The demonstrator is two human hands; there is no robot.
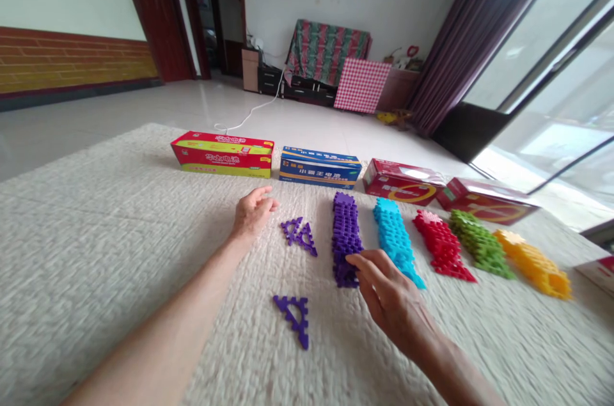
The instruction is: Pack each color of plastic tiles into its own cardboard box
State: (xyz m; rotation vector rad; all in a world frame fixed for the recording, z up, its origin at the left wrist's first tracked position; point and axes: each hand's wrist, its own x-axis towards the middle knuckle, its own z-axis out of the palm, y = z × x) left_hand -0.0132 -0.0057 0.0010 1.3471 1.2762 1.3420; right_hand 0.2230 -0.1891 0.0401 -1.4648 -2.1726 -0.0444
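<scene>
The grip of the right hand (393, 297) meets the near part of a purple stack (345, 224), thumb and fingers bunched at its right side; whether they pinch a piece cannot be told. The wrist angles in from the near right. The left hand (253, 213), its forearm stretched long from the near left, hangs loosely curled with nothing visible between thumb and fingers, just left of two small purple triangles (306, 240) that lie close together. A third purple piece (298, 321) lies nearer, between the forearms.

A broad bare stretch of cream cover (96, 233) opens to the left, and another bare patch lies between the forearms. On the far side, a red-and-yellow box (223, 155), a blue box (319, 168) and two dark red boxes (403, 181) line the cover's edge, tiled floor (192, 99) beyond. To the right, gaps part the purple stack from the light-blue (396, 233), red (441, 243), green (480, 243) and yellow (532, 262) stacks.

The purple stack runs far to near, its edges toothed; the loose triangles have notched sides and cut-out middles.
</scene>
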